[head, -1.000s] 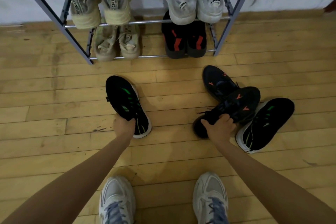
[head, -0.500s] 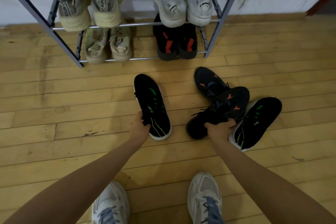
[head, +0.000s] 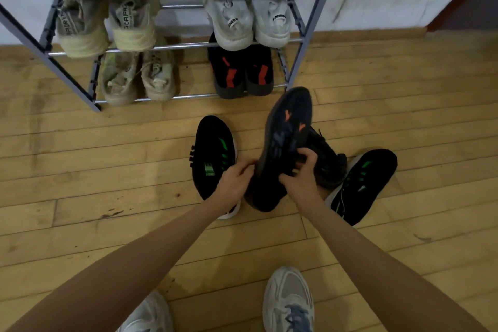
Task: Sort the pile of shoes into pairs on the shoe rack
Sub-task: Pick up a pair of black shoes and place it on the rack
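Observation:
Both hands hold a black shoe with orange marks (head: 287,127), tilted up off the floor with its toe toward the rack. My right hand (head: 300,174) grips it at the opening; my left hand (head: 235,183) closes on its left edge near the heel. Its mate (head: 327,164) lies on the floor just behind my right hand. One black shoe with green marks (head: 213,151) rests on the floor left of my hands, and the other (head: 362,187) lies to the right. The grey metal shoe rack (head: 297,62) stands against the wall.
The rack holds a beige pair (head: 107,21) and a white pair (head: 248,21) on the upper shelf, another beige pair (head: 137,78) and a black-and-red pair (head: 242,73) below. My own white sneakers (head: 288,302) stand on the wooden floor (head: 80,170) at the bottom edge.
My left hand slid the green-marked shoe rightward, let it go and moved onto the orange-marked shoe. My right hand lifted that shoe, tipping its toe toward the rack.

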{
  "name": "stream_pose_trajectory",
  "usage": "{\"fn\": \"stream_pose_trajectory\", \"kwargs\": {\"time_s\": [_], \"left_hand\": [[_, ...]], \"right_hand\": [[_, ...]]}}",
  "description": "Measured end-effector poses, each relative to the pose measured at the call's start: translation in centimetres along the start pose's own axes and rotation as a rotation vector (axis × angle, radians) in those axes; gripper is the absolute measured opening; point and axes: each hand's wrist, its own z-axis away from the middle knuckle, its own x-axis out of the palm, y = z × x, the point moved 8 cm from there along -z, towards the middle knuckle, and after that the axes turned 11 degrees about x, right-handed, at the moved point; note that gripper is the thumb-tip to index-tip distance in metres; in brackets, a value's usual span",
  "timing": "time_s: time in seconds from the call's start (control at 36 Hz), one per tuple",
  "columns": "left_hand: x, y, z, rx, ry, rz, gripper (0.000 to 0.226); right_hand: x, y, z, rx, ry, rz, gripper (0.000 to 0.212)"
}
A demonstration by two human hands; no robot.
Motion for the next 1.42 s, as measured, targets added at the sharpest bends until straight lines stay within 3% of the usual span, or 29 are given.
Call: {"fn": "stream_pose_trajectory", "kwargs": {"time_s": [0.08,0.19,0.25,0.31,0.36,0.42,0.47,0.67,0.78,0.83,0.97,1.06,1.11,1.19,1.28,1.42], "left_hand": [[-0.6,0.0,-0.3,-0.030,-0.004,0.144,0.037],[-1.5,-0.3,-1.0,0.000,-0.052,-0.062,0.050],[-1.9,-0.7,-1.5,-0.021,-0.015,-0.079,0.050],[-2.1,-1.2,-1.8,-0.058,0.007,-0.089,0.052],[-2.1,-1.9,-1.9,-0.107,0.023,-0.077,0.054],[-1.9,-2.7,-2.1,-0.146,0.025,-0.062,0.055],[-1.7,-3.0,-2.1,-0.167,0.007,-0.089,0.055],[-0.4,-3.0,-1.7,-0.132,-0.045,-0.290,0.054],[-0.5,-1.7,-1.6,-0.035,-0.025,-0.789,0.059],[-0.6,-0.8,-1.6,0.049,0.003,-0.863,0.062],[-0.7,-0.8,-1.9,0.117,-0.068,-0.721,0.051],[-2.0,0.5,-1.9,0.099,0.057,-0.523,0.036],[-3.0,1.9,-1.4,0.092,0.136,-0.378,0.037],[-3.6,3.5,0.0,0.097,0.124,-0.109,0.051],[-4.9,4.0,1.1,0.059,0.135,-0.029,0.063],[-7.7,1.4,2.5,-0.132,0.190,0.179,0.055]], "right_hand": [[0.8,-0.9,-0.9,-0.014,-0.129,-0.024,0.064],[1.5,-0.5,-2.0,-0.003,-0.246,0.025,0.059],[0.2,-0.8,-3.4,-0.061,-0.121,0.168,0.048],[-2.1,-1.0,-5.2,-0.113,0.119,0.477,0.045],[-3.6,-0.4,-6.4,-0.060,0.250,0.836,0.047],[-4.1,0.7,-7.2,0.043,0.217,1.038,0.048],[-4.0,1.3,-7.6,0.088,0.188,1.092,0.046],[-3.9,0.4,-8.0,-0.058,0.284,1.252,0.031],[-4.3,0.1,-7.9,-0.071,0.316,1.143,0.027],[-4.8,-0.7,-7.5,-0.109,0.366,0.989,0.025],[-4.6,-4.6,-5.7,-0.229,0.303,0.655,0.026],[-3.0,-7.1,-3.8,-0.323,0.242,0.562,0.021],[-1.8,-8.3,-2.4,-0.365,0.232,0.511,0.016],[0.4,-10.0,-0.3,-0.438,0.190,0.457,0.011],[3.8,-11.0,0.7,-0.415,-0.013,0.387,0.007],[9.4,-8.7,0.1,0.088,-0.598,0.060,0.012]]}}
